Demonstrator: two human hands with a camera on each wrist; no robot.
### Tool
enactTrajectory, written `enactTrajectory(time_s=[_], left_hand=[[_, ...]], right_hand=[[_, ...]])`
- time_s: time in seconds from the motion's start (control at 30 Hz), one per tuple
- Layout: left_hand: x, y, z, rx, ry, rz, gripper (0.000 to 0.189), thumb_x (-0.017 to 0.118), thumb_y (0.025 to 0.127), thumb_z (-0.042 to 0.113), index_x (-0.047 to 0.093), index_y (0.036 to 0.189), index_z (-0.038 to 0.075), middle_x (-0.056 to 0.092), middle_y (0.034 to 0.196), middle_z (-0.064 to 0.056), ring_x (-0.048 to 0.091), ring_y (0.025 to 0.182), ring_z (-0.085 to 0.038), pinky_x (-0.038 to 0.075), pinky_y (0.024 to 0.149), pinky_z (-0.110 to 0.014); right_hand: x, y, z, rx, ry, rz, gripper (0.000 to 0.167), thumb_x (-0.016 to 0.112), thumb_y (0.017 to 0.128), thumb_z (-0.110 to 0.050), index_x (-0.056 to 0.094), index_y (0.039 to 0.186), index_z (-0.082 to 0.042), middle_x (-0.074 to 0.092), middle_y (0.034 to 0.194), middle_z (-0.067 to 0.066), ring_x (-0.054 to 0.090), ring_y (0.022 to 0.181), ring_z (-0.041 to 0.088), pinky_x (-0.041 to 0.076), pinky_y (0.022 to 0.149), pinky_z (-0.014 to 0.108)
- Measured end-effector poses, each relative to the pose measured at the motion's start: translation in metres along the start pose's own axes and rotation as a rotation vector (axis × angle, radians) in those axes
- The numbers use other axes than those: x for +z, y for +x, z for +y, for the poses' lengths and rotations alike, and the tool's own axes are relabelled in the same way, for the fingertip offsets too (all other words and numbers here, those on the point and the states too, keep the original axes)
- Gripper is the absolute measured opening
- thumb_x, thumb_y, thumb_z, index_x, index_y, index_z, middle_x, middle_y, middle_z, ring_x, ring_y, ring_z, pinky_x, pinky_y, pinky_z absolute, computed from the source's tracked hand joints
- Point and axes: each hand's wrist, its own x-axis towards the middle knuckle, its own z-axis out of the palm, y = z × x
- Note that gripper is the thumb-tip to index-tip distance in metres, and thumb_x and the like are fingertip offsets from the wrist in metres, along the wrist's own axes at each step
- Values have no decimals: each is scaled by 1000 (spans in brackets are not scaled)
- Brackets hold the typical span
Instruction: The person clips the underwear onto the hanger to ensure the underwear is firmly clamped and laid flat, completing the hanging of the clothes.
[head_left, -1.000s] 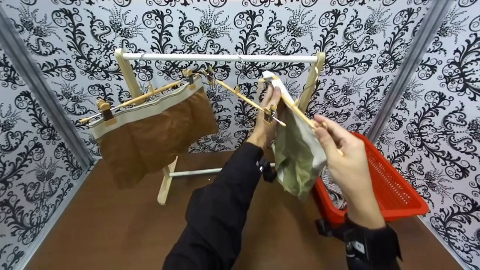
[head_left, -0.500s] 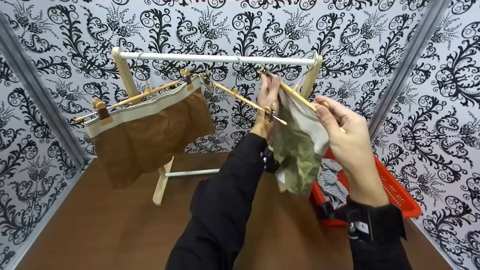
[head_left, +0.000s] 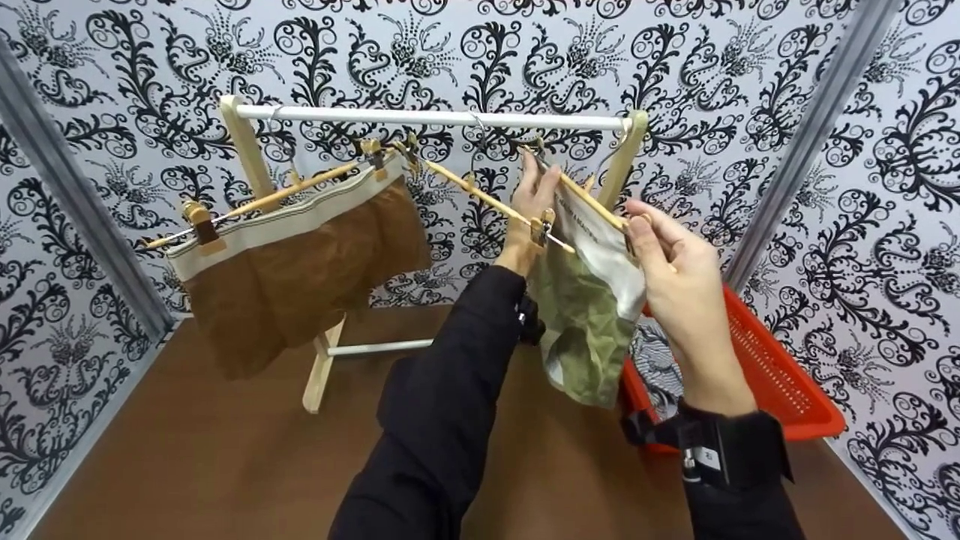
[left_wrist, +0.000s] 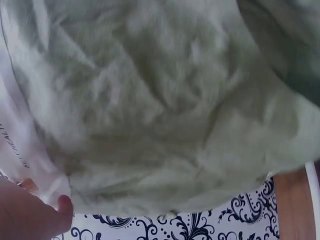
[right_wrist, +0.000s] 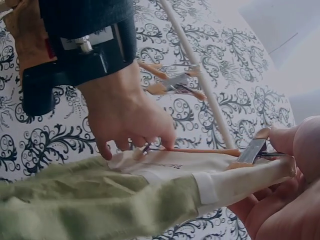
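Note:
Green shorts (head_left: 585, 322) with a white lettered waistband (right_wrist: 230, 182) hang below the wooden bar of a clip hanger (head_left: 589, 201). At the far end my left hand (head_left: 532, 199) pinches the waistband; its fingertips at the cloth's corner show in the right wrist view. My right hand (head_left: 682, 277) grips the near end of the hanger. In the right wrist view its thumb presses the end of a clip (right_wrist: 254, 147), with fingers curled under the waistband. Green cloth fills most of the left wrist view.
Brown shorts (head_left: 300, 277) hang clipped at left on the rack's white rod (head_left: 375, 114). A bare clip hanger (head_left: 480, 195) hangs mid-rod, its near end in front of my left wrist. At right, a red basket (head_left: 780, 375) holds striped cloth (head_left: 656, 360).
The waistband's far corner, which stood above the bar, has come down below it. My right hand first rose a little, then shifted slightly left. My left hand stays at the hanger's far end.

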Motion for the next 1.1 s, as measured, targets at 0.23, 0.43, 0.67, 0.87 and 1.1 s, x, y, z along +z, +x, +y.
enactTrajectory(time_s=[0.23, 0.43, 0.67, 0.87, 1.1], left_hand=[[-1, 0, 13, -32, 344, 3, 71, 48, 104, 31, 13, 161, 9, 4, 168, -6, 0, 154, -14, -2, 119, -23], [-1, 2, 16, -40, 553, 15, 65, 45, 104, 36, 21, 161, 14, 16, 167, -5, 8, 154, -17, 2, 118, -21], [1, -15, 10, 32, 558, -96, 59, 36, 110, 40, 18, 162, 16, 16, 167, -5, 10, 153, -14, 5, 120, -25], [-22, -32, -11, 93, 600, -241, 62, 33, 110, 41, 13, 162, 13, 9, 168, -3, 6, 153, -10, 3, 120, -25], [-59, -74, -23, 81, 746, -372, 68, 33, 108, 52, 11, 163, 18, 6, 167, -1, 4, 152, -11, 0, 121, -29]], right_hand=[[13, -9, 7, 34, 51, 24, 49, 58, 102, -37, 55, 144, -13, 65, 123, 19, 67, 93, 33, 59, 73, 32], [21, -15, 13, 7, 58, 30, 52, 59, 102, -35, 51, 147, -11, 66, 109, 25, 68, 84, 32, 60, 67, 32], [9, -24, 15, -20, -16, -82, 73, 66, 99, -33, 28, 159, -18, 37, 159, 12, 51, 136, 28, 51, 97, 28], [-35, -28, 17, -13, -273, -374, 83, 70, 96, -32, 17, 160, -39, 27, 164, -2, 35, 146, 22, 31, 115, 45], [-87, -2, 39, 70, -431, -518, 70, 58, 103, -36, 22, 162, -24, 29, 163, 9, 34, 145, 38, 36, 107, 22]])
